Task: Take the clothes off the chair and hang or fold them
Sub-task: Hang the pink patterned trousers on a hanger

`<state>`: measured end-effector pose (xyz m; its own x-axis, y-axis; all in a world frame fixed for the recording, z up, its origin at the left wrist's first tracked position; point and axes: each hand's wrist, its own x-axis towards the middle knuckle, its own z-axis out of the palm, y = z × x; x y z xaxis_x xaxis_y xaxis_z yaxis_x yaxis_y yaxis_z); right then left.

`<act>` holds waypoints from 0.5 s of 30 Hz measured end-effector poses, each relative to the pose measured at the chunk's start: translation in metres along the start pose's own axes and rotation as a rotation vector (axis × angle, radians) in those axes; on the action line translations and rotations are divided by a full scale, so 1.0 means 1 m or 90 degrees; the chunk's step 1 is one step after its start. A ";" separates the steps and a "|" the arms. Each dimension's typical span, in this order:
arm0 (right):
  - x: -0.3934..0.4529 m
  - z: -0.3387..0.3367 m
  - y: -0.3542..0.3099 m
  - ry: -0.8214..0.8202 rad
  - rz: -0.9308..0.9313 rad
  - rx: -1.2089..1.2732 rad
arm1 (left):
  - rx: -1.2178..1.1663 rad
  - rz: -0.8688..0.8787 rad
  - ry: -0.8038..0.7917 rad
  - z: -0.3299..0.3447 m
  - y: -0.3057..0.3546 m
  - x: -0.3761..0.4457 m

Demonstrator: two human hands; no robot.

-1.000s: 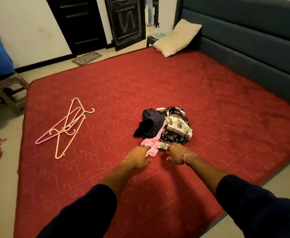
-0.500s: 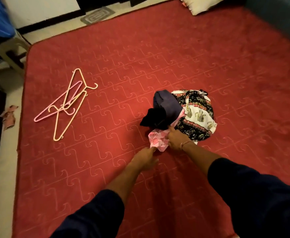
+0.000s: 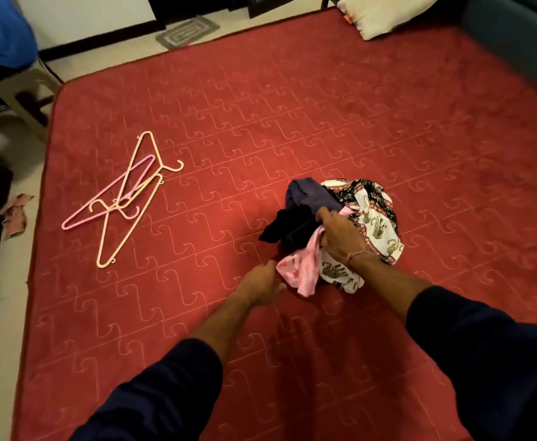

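Midway through sorting, a person leans over a wide red quilted mattress (image 3: pixel 292 122), the landmark for all else. Near its centre lies a bundled heap of clothes: a black-and-white printed garment (image 3: pixel 372 218), a dark navy garment (image 3: pixel 305 195) and a pink floral cloth (image 3: pixel 299 272). The heap is roundish, with no clear long axis; the pink cloth trails from it toward the mattress's near edge. The right hand (image 3: pixel 340 233) grips the pink cloth where it meets the pile, while the left hand (image 3: pixel 260 281) touches its loose end, fingers hidden, so its grip cannot be told. Pastel plastic hangers (image 3: pixel 127 198) lie crossed toward the mattress's left side. Separating one piece seems underway; next, it likely needs pulling free and spreading flat.
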<state>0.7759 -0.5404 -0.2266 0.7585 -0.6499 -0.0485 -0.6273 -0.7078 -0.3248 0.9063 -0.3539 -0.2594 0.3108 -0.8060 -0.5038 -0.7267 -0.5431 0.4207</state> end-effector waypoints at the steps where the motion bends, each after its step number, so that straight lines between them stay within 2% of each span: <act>1: 0.003 -0.008 0.002 0.036 0.013 0.025 | -0.009 0.000 0.010 -0.005 0.003 0.003; 6: 0.015 -0.063 -0.002 0.247 0.110 0.158 | -0.138 0.077 0.080 -0.036 0.037 0.011; 9: 0.021 -0.111 -0.019 0.356 0.111 0.306 | -0.234 0.135 0.128 -0.060 0.073 0.009; 11: 0.023 -0.140 -0.028 0.387 0.059 0.404 | -0.236 0.148 0.167 -0.072 0.097 0.009; 15: 0.013 -0.182 -0.044 0.411 0.012 0.460 | -0.290 0.112 0.277 -0.091 0.125 -0.004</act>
<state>0.7812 -0.5681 -0.0410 0.3712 -0.8388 0.3983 -0.2153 -0.4950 -0.8418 0.8701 -0.4396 -0.1365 0.5001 -0.8616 -0.0865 -0.4869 -0.3624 0.7947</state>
